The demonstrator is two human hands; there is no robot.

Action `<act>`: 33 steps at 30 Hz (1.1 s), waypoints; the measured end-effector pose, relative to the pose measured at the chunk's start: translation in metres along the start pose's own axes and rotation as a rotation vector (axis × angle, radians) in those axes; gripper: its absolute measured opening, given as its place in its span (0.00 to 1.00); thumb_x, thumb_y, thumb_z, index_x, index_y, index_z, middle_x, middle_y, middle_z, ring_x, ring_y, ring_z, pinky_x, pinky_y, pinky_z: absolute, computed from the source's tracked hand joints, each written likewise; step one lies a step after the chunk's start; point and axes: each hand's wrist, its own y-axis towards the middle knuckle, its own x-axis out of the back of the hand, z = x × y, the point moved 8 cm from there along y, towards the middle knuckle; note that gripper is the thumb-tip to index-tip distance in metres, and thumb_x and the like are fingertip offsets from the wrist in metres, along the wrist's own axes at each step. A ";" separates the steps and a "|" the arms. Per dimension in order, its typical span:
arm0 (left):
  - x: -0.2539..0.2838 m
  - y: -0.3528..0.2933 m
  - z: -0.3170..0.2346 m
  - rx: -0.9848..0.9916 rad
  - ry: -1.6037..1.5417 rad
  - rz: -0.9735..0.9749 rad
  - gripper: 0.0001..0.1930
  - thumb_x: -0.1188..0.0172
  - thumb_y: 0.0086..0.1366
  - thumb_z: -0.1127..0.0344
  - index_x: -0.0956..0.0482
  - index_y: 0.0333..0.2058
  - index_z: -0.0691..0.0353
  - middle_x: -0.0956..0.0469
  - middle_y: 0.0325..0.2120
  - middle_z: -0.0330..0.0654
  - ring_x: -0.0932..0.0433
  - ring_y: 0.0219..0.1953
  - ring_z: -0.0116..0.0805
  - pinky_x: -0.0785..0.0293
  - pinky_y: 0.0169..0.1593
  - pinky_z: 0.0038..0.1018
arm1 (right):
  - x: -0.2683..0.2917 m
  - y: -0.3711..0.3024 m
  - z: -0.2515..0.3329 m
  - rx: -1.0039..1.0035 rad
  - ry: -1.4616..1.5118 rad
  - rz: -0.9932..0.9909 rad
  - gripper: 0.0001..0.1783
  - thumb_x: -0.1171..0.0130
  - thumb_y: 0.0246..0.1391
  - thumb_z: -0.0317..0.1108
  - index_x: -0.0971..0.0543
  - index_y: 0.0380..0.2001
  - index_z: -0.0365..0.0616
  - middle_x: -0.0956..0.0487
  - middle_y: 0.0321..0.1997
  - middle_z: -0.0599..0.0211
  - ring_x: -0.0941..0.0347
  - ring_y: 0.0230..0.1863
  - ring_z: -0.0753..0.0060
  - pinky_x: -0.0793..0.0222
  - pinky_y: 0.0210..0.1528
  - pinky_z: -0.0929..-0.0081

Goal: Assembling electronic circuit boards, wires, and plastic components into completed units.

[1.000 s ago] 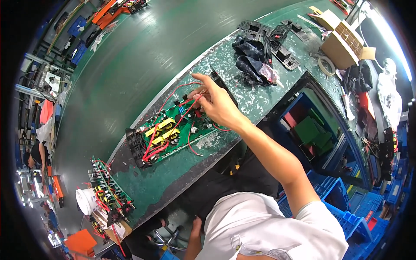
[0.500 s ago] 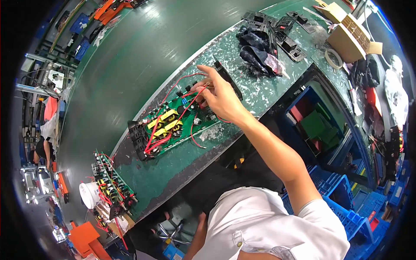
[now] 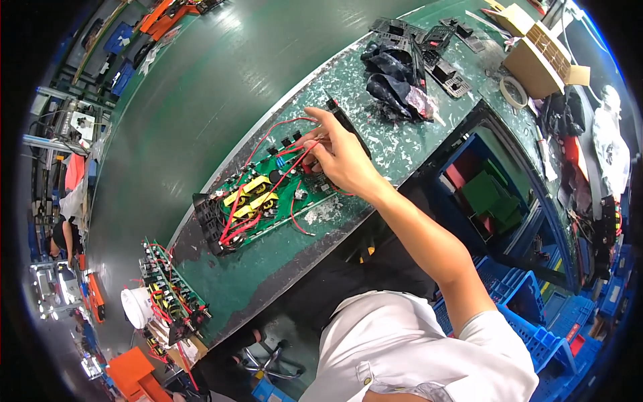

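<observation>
A green circuit board (image 3: 289, 189) with yellow-wrapped coils and black parts lies slanted on the worn green bench. Red wires (image 3: 234, 208) run along it from its near left end, beside a black end panel (image 3: 211, 224). Over the far right end of the board is my right hand (image 3: 343, 155), its thumb and fingers pinched around a red wire while the index finger points out. Behind that hand a long black part (image 3: 347, 120) lies on the bench. My left hand is out of view.
A second board (image 3: 171, 288) stands at the bench's left end beside a white bucket (image 3: 136, 307). Dark crumpled cloths (image 3: 392, 84) and black plastic panels (image 3: 447, 74) lie at the back right, near a tape roll (image 3: 513, 92) and a cardboard box (image 3: 536, 60). Blue crates (image 3: 536, 342) stand at right.
My right hand stays over the board's far end, pinching the wire, and has shifted only slightly. The view has moved a little. A strip of arm low in the earlier view is gone.
</observation>
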 end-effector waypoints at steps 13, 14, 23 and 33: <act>-0.009 -0.042 -0.023 -0.013 0.033 0.056 0.22 0.46 0.71 0.55 0.30 0.59 0.56 0.22 0.34 0.42 0.20 0.26 0.34 0.25 0.27 0.33 | -0.005 0.002 0.004 -0.062 0.047 0.010 0.28 0.49 0.66 0.25 0.41 0.68 0.43 0.20 0.45 0.60 0.22 0.38 0.74 0.20 0.38 0.74; -0.009 -0.046 -0.026 -0.014 0.039 0.061 0.22 0.46 0.71 0.55 0.30 0.59 0.56 0.22 0.34 0.42 0.20 0.26 0.34 0.25 0.27 0.33 | -0.005 0.002 0.004 -0.063 0.048 0.011 0.28 0.49 0.66 0.25 0.41 0.68 0.43 0.20 0.45 0.60 0.22 0.38 0.74 0.20 0.38 0.74; -0.001 -0.089 -0.078 -0.039 0.122 0.105 0.22 0.45 0.71 0.54 0.30 0.59 0.56 0.22 0.34 0.42 0.20 0.26 0.34 0.25 0.27 0.33 | -0.002 0.003 0.004 0.010 0.037 0.002 0.29 0.48 0.65 0.24 0.40 0.68 0.44 0.21 0.44 0.60 0.22 0.39 0.72 0.19 0.38 0.72; -0.011 -0.148 -0.146 -0.078 0.168 0.184 0.22 0.44 0.71 0.54 0.30 0.59 0.56 0.23 0.33 0.42 0.20 0.26 0.34 0.25 0.27 0.33 | -0.005 0.001 0.003 0.049 -0.069 0.022 0.28 0.50 0.65 0.24 0.40 0.67 0.42 0.19 0.45 0.57 0.21 0.37 0.72 0.22 0.38 0.72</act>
